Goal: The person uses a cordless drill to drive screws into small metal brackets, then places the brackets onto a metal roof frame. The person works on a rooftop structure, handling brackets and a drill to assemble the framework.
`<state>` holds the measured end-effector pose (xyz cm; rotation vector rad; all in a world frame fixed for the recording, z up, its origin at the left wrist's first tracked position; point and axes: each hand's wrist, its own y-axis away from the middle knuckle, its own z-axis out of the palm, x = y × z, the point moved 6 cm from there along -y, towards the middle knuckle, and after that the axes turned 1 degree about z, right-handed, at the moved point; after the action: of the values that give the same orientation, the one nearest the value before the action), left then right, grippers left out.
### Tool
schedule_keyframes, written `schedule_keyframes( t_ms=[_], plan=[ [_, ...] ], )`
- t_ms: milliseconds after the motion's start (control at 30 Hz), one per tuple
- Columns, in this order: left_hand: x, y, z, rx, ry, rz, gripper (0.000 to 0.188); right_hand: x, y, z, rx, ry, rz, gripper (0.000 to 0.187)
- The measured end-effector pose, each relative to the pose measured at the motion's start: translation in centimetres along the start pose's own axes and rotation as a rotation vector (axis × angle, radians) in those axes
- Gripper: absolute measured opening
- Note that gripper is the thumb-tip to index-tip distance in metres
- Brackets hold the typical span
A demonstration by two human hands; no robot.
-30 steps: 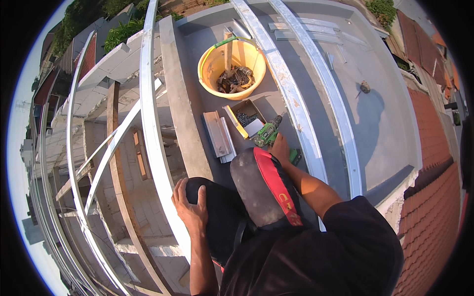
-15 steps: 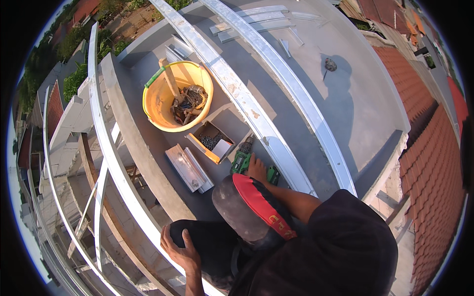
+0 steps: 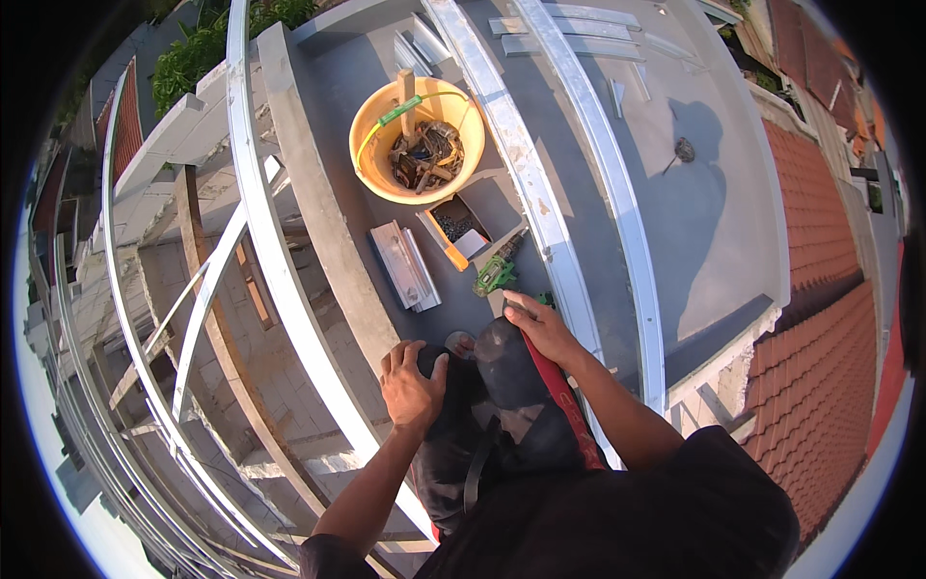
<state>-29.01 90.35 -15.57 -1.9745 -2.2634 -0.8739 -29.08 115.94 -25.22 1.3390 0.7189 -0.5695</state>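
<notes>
Two empty hands rest at the knees (image 3: 498, 349): the left hand (image 3: 413, 388) with fingers spread, the right hand (image 3: 542, 330) loosely open and nearer the green drill (image 3: 496, 276). Lying on the grey floor (image 3: 733, 253) just ahead of the right hand, the drill points its chuck away and rightward toward the metal beam (image 3: 558, 236), its handle partly hidden by the fingers. Ahead-left lie a screw box (image 3: 446, 247) and short profiles (image 3: 397, 262), the yellow bucket (image 3: 446, 102) beyond

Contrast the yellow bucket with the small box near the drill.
Size: the bucket is much larger than the box.
Shape: the bucket is round; the box is rectangular, with an orange side.
Contents: the bucket holds brownish scraps and a wooden piece; the box holds small dark pieces.
Shared: both are open-topped and stand on the grey floor.
</notes>
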Motion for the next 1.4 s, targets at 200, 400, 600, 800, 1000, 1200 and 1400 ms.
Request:
schedule_keyframes(
  t_ms=[200,400,600,800,1000,1200,1400],
  plan=[
    [4.8,3.4,-0.9,-0.326,-0.021,-0.111,0.052,-7.0,17.2,1.3,0.160,0.695,-0.036,0.099],
    [3.1,11.6,-2.9,-0.457,0.155,-0.190,0.090,-11.7,33.6,0.7,0.071,0.783,0.262,0.090],
    [2.7,17.8,-11.8,-0.884,0.591,-0.336,0.092,-19.2,40.9,1.1,0.091,0.846,0.050,0.054],
    [-0.7,21.2,-20.4,-0.812,1.164,-0.824,0.061,-26.9,38.3,2.7,0.141,1.031,-0.173,0.042],
    [-2.4,17.4,-19.2,-0.624,0.743,0.051,0.055,-35.3,41.3,1.4,0.467,1.077,-0.363,0.015],
    [7.4,15.2,-23.9,-0.669,0.623,0.182,0.048,-39.8,44.4,-3.7,0.569,0.798,-0.489,0.008],
    [10.1,12.8,-20.5,-0.488,0.276,0.474,0.039,-36.1,43.5,-11.8,0.620,0.617,-0.372,0.050]
  ],
)
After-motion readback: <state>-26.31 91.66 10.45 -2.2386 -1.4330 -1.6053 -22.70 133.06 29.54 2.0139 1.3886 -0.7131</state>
